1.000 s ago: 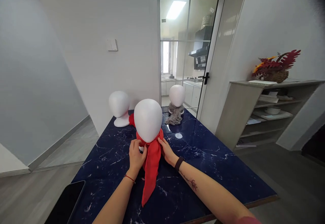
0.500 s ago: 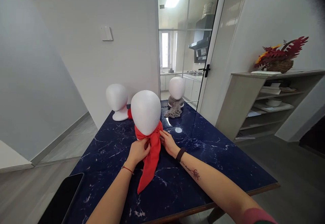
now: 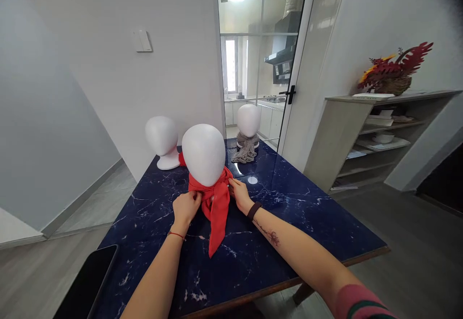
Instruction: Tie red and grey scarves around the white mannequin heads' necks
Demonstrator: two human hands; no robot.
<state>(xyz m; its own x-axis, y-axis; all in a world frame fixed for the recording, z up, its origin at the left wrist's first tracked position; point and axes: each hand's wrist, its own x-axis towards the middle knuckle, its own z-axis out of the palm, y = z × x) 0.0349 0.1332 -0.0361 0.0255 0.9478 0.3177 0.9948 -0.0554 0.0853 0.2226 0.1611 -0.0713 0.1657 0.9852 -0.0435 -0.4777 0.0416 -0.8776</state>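
A red scarf [image 3: 219, 213] is wrapped around the neck of a white mannequin head [image 3: 203, 154], its loose end hanging down the front onto the table. My left hand [image 3: 186, 208] pinches the scarf's left side below the chin, fingers closed. On the opposite side, my right hand [image 3: 239, 195] grips the scarf near the neck, its fingertips partly hidden by the cloth. The head's neck and base are covered by the scarf and my hands.
Behind on the left stands a bare white mannequin head [image 3: 161, 136], with red cloth beside it. Another head [image 3: 249, 120] farther back wears a grey scarf [image 3: 246, 150]. A black phone [image 3: 87, 280] lies at the left edge of the dark blue marbled table [image 3: 285, 222]. Shelves [image 3: 325, 135] stand right.
My left hand has moved left, from the scarf's middle to its left side. The hanging end has shifted right and a loop of cloth shows beside it. The view has tilted slightly.
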